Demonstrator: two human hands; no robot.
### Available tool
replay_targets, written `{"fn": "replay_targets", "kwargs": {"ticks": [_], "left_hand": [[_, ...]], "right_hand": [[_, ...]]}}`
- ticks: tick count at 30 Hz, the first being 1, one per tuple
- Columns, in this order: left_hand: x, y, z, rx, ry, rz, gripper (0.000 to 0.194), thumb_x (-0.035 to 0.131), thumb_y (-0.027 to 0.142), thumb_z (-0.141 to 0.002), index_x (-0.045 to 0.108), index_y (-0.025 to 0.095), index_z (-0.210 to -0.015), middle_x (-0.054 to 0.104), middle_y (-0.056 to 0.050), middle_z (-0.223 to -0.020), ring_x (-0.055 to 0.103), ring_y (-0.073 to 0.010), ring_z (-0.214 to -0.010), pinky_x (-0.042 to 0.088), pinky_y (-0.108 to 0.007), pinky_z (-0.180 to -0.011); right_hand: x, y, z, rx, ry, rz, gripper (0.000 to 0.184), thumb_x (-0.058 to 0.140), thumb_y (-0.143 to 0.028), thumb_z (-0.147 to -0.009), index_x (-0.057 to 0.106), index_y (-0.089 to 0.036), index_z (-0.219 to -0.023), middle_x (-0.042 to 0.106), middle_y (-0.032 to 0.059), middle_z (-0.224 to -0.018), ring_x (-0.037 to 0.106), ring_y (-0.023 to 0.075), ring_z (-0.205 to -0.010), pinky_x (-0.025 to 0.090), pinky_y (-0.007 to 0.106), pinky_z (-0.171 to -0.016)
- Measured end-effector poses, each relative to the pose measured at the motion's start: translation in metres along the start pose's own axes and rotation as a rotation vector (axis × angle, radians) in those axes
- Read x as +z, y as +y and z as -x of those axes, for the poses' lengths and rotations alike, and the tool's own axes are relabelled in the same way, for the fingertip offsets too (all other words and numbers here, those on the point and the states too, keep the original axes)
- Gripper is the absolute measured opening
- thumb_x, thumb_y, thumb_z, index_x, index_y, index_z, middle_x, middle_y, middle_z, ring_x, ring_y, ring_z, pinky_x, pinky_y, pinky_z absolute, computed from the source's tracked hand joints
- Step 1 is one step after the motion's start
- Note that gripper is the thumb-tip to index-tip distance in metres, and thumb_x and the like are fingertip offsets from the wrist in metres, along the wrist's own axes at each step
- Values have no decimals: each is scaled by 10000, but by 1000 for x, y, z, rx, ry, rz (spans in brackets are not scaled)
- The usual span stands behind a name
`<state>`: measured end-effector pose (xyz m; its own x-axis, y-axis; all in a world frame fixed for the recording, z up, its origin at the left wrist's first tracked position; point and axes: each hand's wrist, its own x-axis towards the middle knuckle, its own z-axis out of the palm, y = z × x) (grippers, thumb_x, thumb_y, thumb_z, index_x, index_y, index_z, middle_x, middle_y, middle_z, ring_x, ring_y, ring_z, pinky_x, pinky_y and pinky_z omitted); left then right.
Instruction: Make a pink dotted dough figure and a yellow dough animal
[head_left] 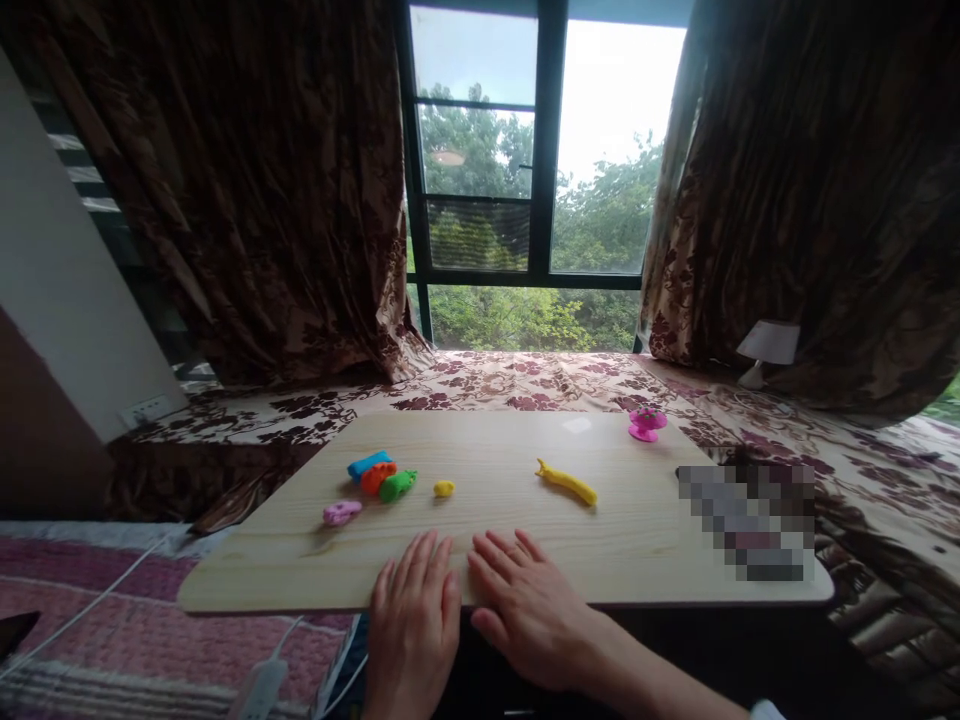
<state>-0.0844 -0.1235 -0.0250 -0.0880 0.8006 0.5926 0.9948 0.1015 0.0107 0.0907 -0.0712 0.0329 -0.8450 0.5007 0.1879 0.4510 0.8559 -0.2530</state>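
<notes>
My left hand [414, 610] lies flat, palm down, over the near edge of a light wooden table [487, 440]. Beside it, my right hand [525, 605] rests the same way with its fingers spread; both are empty. Beyond my fingertips is a small yellow lump [444, 489] that looks like modelling clay. Farther right lies a long yellow clay piece [568, 483] with a forked end. To the left, blue [369, 466], orange [377, 478] and green [397, 486] clay lumps sit close together, with a pink lump [342, 513] nearer me.
A bright pink stand-shaped piece [646, 424] is at the table's far right corner. A pixelated patch [750, 525] covers something at the right side. Behind the table are a floral-covered ledge [517, 375], a small white lamp [769, 345], curtains and a window. A white power strip [259, 690] lies at lower left.
</notes>
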Motion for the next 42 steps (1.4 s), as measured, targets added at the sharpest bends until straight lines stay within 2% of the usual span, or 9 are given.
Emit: {"fn": "replay_targets", "kwargs": {"ticks": [3, 10, 12, 15, 19, 27, 35, 37, 42], "left_hand": [[-4, 2, -1, -8, -11, -1, 397, 359, 259, -881, 506, 166, -1238, 512, -95, -1328, 414, -239, -1244, 252, -464, -1033], [-2, 1, -1, 4, 20, -11, 383, 372, 254, -877, 516, 185, -1225, 537, -76, -1305, 435, -232, -1223, 269, -459, -1020], [1, 0, -1, 6, 22, -12, 389, 372, 255, -876, 510, 182, -1232, 533, -80, -1308, 435, -235, -1223, 269, -462, -1019], [1, 0, 0, 3, 11, -11, 395, 369, 261, -877, 507, 176, -1237, 517, -90, -1324, 415, -238, -1241, 255, -466, -1028], [-3, 1, 0, -2, -16, -5, 398, 358, 261, -883, 501, 166, -1243, 500, -97, -1339, 396, -236, -1258, 248, -460, -1037], [-3, 1, -2, 3, 15, -10, 379, 365, 252, -879, 523, 184, -1216, 541, -83, -1300, 440, -233, -1219, 279, -461, -1010], [-6, 3, -1, 0, -32, -6, 398, 358, 256, -883, 500, 165, -1244, 504, -102, -1335, 399, -241, -1255, 251, -466, -1031], [-8, 4, -1, -11, -30, -3, 396, 357, 250, -884, 499, 165, -1245, 502, -105, -1335, 399, -240, -1255, 244, -463, -1035], [-5, 3, 0, -3, 5, 7, 385, 379, 242, -876, 508, 183, -1234, 518, -94, -1323, 416, -236, -1240, 253, -453, -1028]], "right_hand": [[-1, -5, 7, -31, -5, -23, 539, 262, -477, -938, 273, -203, -1402, 243, 53, -1483, 160, 181, -1370, 100, 420, -1119], [-13, 54, -65, 159, 15, 30, 476, 262, -363, -952, 354, -122, -1351, 288, 171, -1447, 230, 274, -1345, 181, 580, -1038], [-11, 48, -57, 141, 8, 26, 473, 263, -361, -951, 357, -129, -1352, 301, 151, -1446, 238, 250, -1345, 177, 537, -1061], [-4, 17, -19, 38, -19, 6, 485, 298, -384, -941, 308, -194, -1387, 296, 62, -1463, 219, 179, -1353, 119, 421, -1113], [-3, -8, 13, -88, -12, -34, 523, 283, -422, -940, 260, -197, -1411, 202, 43, -1495, 133, 171, -1376, 86, 378, -1124], [-14, 50, -64, 150, -16, 27, 510, 250, -369, -947, 337, -86, -1362, 270, 176, -1452, 217, 280, -1349, 176, 563, -1046], [-5, -3, 7, -90, -28, -33, 517, 271, -436, -942, 252, -215, -1409, 209, 41, -1494, 138, 163, -1374, 81, 401, -1122], [-6, 3, 1, -54, -41, -24, 505, 253, -420, -949, 271, -196, -1401, 238, 64, -1485, 158, 177, -1370, 95, 417, -1116], [-14, 48, -53, 79, -24, 15, 445, 282, -394, -948, 425, -160, -1298, 313, 144, -1442, 220, 284, -1345, 138, 571, -1051]]}}
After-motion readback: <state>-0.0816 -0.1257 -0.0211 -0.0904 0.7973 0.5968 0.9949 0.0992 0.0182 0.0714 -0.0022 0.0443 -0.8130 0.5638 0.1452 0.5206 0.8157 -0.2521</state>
